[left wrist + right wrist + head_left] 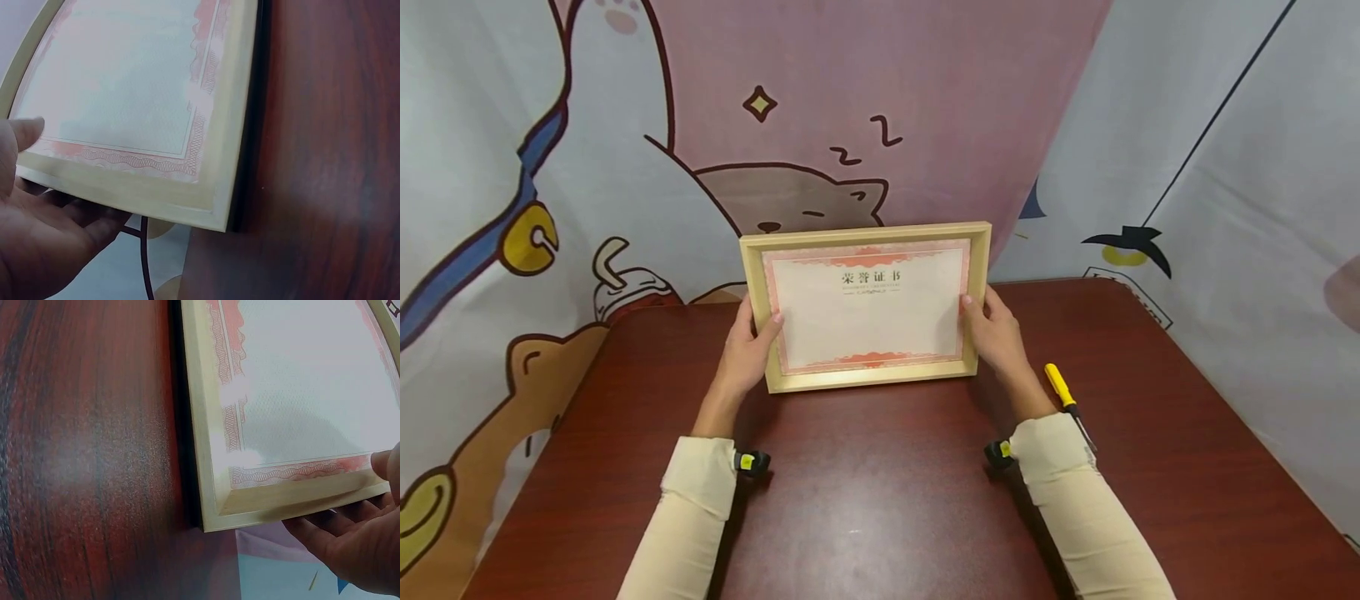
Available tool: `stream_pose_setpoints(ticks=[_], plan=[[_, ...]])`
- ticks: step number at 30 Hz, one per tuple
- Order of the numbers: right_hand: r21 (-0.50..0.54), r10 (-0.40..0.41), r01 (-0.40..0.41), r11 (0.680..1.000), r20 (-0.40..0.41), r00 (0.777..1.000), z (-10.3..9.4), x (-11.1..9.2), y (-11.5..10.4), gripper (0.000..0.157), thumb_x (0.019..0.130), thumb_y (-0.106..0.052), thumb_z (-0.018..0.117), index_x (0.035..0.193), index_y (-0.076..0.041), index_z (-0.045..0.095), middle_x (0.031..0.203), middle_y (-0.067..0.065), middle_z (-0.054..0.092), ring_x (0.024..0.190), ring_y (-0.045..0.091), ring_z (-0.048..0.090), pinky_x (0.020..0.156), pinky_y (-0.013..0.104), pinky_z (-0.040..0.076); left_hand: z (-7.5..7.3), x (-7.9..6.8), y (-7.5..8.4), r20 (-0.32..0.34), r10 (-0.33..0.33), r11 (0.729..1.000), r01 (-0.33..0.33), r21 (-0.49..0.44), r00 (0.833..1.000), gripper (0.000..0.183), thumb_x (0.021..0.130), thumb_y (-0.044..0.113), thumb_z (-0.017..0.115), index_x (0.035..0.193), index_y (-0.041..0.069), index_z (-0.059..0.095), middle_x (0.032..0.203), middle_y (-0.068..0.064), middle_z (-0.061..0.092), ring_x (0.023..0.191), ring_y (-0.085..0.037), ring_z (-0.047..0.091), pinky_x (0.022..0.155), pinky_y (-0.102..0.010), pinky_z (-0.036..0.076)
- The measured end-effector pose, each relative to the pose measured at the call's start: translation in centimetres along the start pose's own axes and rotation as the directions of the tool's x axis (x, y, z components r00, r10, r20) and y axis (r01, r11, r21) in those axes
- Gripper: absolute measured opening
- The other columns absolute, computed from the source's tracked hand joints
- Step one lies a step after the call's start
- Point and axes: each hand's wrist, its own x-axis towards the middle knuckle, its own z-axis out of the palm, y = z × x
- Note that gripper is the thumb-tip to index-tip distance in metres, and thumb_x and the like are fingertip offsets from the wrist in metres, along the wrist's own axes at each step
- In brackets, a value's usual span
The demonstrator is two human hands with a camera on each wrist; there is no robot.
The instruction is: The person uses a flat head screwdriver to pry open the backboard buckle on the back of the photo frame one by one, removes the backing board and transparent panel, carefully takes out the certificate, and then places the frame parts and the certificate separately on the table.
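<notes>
Well, framed certificate (870,321) between both hands (745,354) (998,335)

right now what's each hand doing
Left hand: holding the frame by its left side.
Right hand: holding the frame by its right side.

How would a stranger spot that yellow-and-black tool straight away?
Find the reddish-brown table. Beside the cream right sleeve, on its outer side, lies a slim yellow-and-black tool. Its long yellow handle sets it apart from the pale rectangular wooden frame.

Glare pales the tabletop (865,512); the certificate (119,81) looks washed-out, perhaps overexposed, in both wrist views.
</notes>
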Motion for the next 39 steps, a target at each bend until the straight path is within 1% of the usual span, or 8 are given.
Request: stream_pose_setpoints(ticks=[5,8,11,15,19,26,31,39], plan=[[-0.016,-0.005,0.005,1.000,-0.025,1.000,0.23,-0.03,0.14,0.053,0.101,-0.045,0.045,0.150,-0.027,0.038,0.135,0.016,0.056,0.112,0.035,0.057,0.093,0.052,0.048,0.09,-0.11,-0.20,-0.066,0.007,0.999,-0.005,0.035,0.998,0.062,0.101,0.021,0.052,0.155,0.029,0.024,0.133,-0.024,0.054,0.105,-0.035,0.060,0.086,-0.051,0.050],[-0.015,-0.002,0.001,1.000,-0.034,0.999,0.35,0.02,0.14,0.053,0.101,-0.044,0.045,0.151,-0.027,0.038,0.134,0.017,0.056,0.111,0.035,0.058,0.092,0.052,0.049,0.09,-0.04,-0.20,-0.103,0.000,0.999,0.005,0.047,0.995,0.060,0.101,0.017,0.052,0.154,0.031,0.028,0.129,-0.024,0.058,0.102,-0.034,0.062,0.083,-0.048,0.052],[-0.014,0.001,-0.002,1.000,-0.044,0.999,0.41,0.16,0.13,0.053,0.101,-0.045,0.045,0.150,-0.027,0.038,0.131,0.016,0.058,0.109,0.034,0.059,0.091,0.051,0.049,0.13,0.09,-0.07,-0.118,-0.008,0.998,0.015,0.060,0.993,0.061,0.101,0.014,0.052,0.154,0.031,0.028,0.126,-0.023,0.060,0.100,-0.032,0.063,0.080,-0.045,0.053],[-0.023,0.004,-0.005,1.000,-0.056,0.998,0.42,0.28,0.15,0.051,0.101,-0.045,0.045,0.150,-0.028,0.039,0.126,0.016,0.060,0.106,0.033,0.059,0.089,0.050,0.049,0.22,0.27,0.05,-0.119,-0.009,0.997,0.017,0.071,0.993,0.061,0.101,0.012,0.051,0.155,0.029,0.027,0.127,-0.024,0.059,0.100,-0.032,0.063,0.079,-0.045,0.054],[-0.026,0.003,-0.004,1.000,-0.066,0.998,0.38,0.32,0.21,0.050,0.102,-0.042,0.045,0.149,-0.028,0.040,0.125,0.016,0.061,0.106,0.032,0.059,0.089,0.050,0.049,0.33,0.36,0.06,-0.118,-0.019,0.996,0.029,0.081,0.993,0.062,0.101,0.012,0.051,0.155,0.029,0.026,0.129,-0.024,0.058,0.099,-0.033,0.063,0.080,-0.046,0.053],[-0.055,0.003,-0.006,0.998,-0.049,0.999,0.46,0.36,0.17,0.051,0.102,-0.044,0.044,0.150,-0.028,0.039,0.135,0.017,0.056,0.110,0.034,0.057,0.093,0.052,0.047,0.24,-0.12,-0.10,-0.134,-0.029,0.993,0.044,0.109,0.991,0.063,0.101,0.013,0.051,0.155,0.032,0.025,0.130,-0.024,0.058,0.100,-0.032,0.063,0.079,-0.044,0.053],[-0.050,-0.002,-0.001,0.999,-0.070,0.998,0.37,0.29,0.04,0.048,0.102,-0.042,0.046,0.148,-0.028,0.042,0.134,0.017,0.057,0.109,0.034,0.057,0.093,0.052,0.047,0.23,-0.12,-0.07,-0.137,-0.030,0.995,0.043,0.095,0.990,0.062,0.101,0.012,0.052,0.155,0.032,0.027,0.128,-0.024,0.059,0.098,-0.032,0.064,0.078,-0.042,0.054],[-0.003,0.003,-0.003,1.000,-0.081,0.997,0.26,-0.01,-0.06,0.047,0.101,-0.039,0.048,0.147,-0.030,0.045,0.129,0.016,0.060,0.105,0.031,0.060,0.090,0.049,0.050,0.26,-0.08,0.21,-0.134,-0.040,0.995,0.052,0.086,0.990,0.061,0.102,0.013,0.050,0.154,0.036,0.027,0.133,-0.024,0.056,0.100,-0.036,0.063,0.079,-0.050,0.053]])
